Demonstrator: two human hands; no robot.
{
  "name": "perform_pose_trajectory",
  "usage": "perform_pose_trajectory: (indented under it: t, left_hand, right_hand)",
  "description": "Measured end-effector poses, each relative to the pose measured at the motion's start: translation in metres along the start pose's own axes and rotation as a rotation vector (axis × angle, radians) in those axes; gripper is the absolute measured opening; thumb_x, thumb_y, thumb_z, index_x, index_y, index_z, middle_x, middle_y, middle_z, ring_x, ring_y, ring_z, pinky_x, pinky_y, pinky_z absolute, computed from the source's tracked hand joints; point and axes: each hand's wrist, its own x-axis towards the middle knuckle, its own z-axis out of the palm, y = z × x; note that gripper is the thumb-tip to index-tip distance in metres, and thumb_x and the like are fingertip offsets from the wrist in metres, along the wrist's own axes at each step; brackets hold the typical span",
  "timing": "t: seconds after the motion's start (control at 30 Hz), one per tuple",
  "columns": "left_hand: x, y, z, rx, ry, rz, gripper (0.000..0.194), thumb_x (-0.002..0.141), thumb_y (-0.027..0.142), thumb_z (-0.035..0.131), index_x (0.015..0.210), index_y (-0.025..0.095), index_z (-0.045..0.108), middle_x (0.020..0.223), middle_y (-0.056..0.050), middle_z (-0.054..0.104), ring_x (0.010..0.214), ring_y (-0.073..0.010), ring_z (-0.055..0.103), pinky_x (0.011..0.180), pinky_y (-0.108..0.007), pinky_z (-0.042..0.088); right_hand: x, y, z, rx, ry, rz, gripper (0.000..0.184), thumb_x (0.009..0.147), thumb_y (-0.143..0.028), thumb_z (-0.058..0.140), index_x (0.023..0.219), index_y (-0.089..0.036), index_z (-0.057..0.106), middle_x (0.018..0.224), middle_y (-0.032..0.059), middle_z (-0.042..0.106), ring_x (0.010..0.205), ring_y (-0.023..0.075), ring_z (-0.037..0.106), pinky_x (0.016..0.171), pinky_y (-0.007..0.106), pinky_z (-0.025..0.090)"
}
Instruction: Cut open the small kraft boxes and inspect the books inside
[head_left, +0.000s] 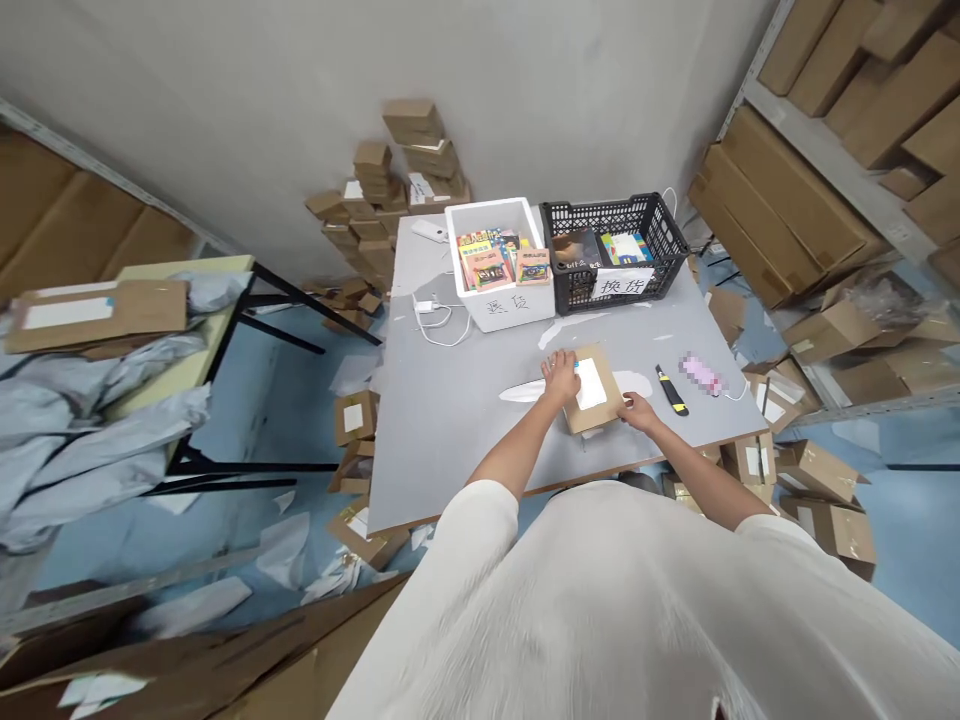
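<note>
A small brown cardboard box (611, 384) with a white label (591, 385) lies near the front edge of the grey table (427, 420). My left hand (561, 378) rests on its left side and top, fingers curled against the label's edge. At the box's lower right side, my right hand (637, 410) pinches the edge between thumb and fingers. A black and yellow box cutter (672, 391) lies to the right of my right hand, apart from it. The underside of the box is hidden.
Behind the box stand a white foam box (516, 308) of books and a black plastic crate (664, 285) holding more books. A white cable (448, 338) with a charger lies at left. Stacked cartons (420, 160) line the wall; opened boxes (356, 415) litter the floor.
</note>
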Motion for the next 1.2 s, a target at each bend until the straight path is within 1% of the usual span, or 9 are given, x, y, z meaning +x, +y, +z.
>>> perform_pose_trajectory:
  t: [0.1,0.17,0.33,0.47,0.63,0.8,0.9,1.03,1.2]
  left_hand:
    - [0.009,0.001,-0.001,0.028,-0.040,-0.024,0.075,0.094,0.018,0.060,0.167,0.025,0.044,0.180,-0.021,0.037,0.171,-0.0394,0.025,0.136,-0.071,0.012]
    - [0.012,0.001,-0.003,0.038,-0.034,-0.041,0.072,0.096,0.021,0.060,0.166,0.024,0.045,0.174,-0.022,0.044,0.167,-0.0402,0.033,0.135,-0.069,0.013]
    - [0.012,-0.004,-0.009,0.045,0.035,-0.197,0.061,0.103,0.033,0.057,0.161,0.018,0.051,0.154,-0.027,0.058,0.150,-0.0441,0.051,0.126,-0.061,0.034]
    - [-0.001,-0.013,-0.008,-0.045,0.028,-0.314,0.056,0.108,0.038,0.049,0.160,0.018,0.053,0.150,-0.025,0.062,0.138,-0.0409,0.065,0.115,-0.052,0.047]
    - [-0.022,-0.015,0.009,-0.153,0.028,-0.347,0.064,0.103,0.031,0.057,0.165,0.020,0.048,0.150,-0.022,0.068,0.142,-0.0378,0.064,0.116,-0.047,0.050]
    - [-0.024,-0.007,0.021,-0.297,0.121,-0.366,0.085,0.094,0.017,0.063,0.174,0.014,0.036,0.168,-0.022,0.056,0.157,-0.0338,0.054,0.127,-0.044,0.044]
    - [-0.022,-0.004,0.020,-0.421,0.132,-0.426,0.094,0.091,0.015,0.067,0.177,0.019,0.031,0.166,-0.017,0.060,0.150,-0.0304,0.062,0.122,-0.040,0.050]
    - [-0.019,0.000,0.010,-0.540,0.185,-0.512,0.092,0.095,0.025,0.068,0.178,0.029,0.030,0.157,-0.010,0.068,0.131,-0.0255,0.073,0.109,-0.035,0.056]
    - [-0.008,0.013,-0.007,-0.562,0.287,-0.503,0.076,0.105,0.051,0.062,0.173,0.028,0.037,0.163,-0.011,0.062,0.130,-0.0249,0.071,0.106,-0.031,0.053]
  right_hand:
    - [0.008,-0.001,-0.009,-0.017,0.007,0.007,0.075,0.078,-0.032,0.073,0.151,-0.022,0.059,0.131,0.0110,0.078,0.081,0.0208,0.077,0.088,0.038,0.064]
    - [0.016,-0.002,-0.016,-0.050,0.033,-0.003,0.077,0.077,-0.034,0.075,0.152,-0.023,0.059,0.133,0.0126,0.077,0.091,0.0251,0.079,0.095,0.041,0.063]
    - [0.039,-0.008,-0.034,-0.106,0.132,-0.105,0.089,0.076,-0.033,0.075,0.162,-0.021,0.053,0.154,0.0210,0.064,0.132,0.0384,0.070,0.115,0.054,0.056]
    - [0.058,-0.013,-0.043,0.024,0.205,-0.267,0.101,0.076,-0.033,0.076,0.170,-0.023,0.041,0.174,0.0217,0.043,0.140,0.0378,0.066,0.125,0.056,0.050]
    - [0.077,-0.017,-0.045,0.107,0.093,-0.218,0.099,0.081,-0.036,0.074,0.172,-0.025,0.036,0.163,0.0173,0.060,0.140,0.0352,0.067,0.125,0.056,0.050]
    - [0.084,-0.016,-0.046,0.090,0.023,-0.237,0.093,0.083,-0.034,0.073,0.170,-0.026,0.041,0.155,0.0149,0.068,0.131,0.0306,0.073,0.119,0.050,0.056]
    - [0.082,-0.017,-0.048,0.116,-0.004,-0.187,0.095,0.083,-0.036,0.072,0.171,-0.026,0.039,0.154,0.0145,0.069,0.128,0.0288,0.074,0.115,0.050,0.058]
    - [0.075,-0.025,-0.058,0.177,0.048,-0.154,0.096,0.087,-0.047,0.073,0.174,-0.026,0.037,0.155,0.0153,0.069,0.129,0.0292,0.074,0.115,0.047,0.057]
    - [0.066,-0.047,-0.079,0.259,0.199,-0.196,0.082,0.095,-0.064,0.065,0.166,-0.027,0.050,0.154,0.0134,0.069,0.133,0.0314,0.070,0.115,0.042,0.055]
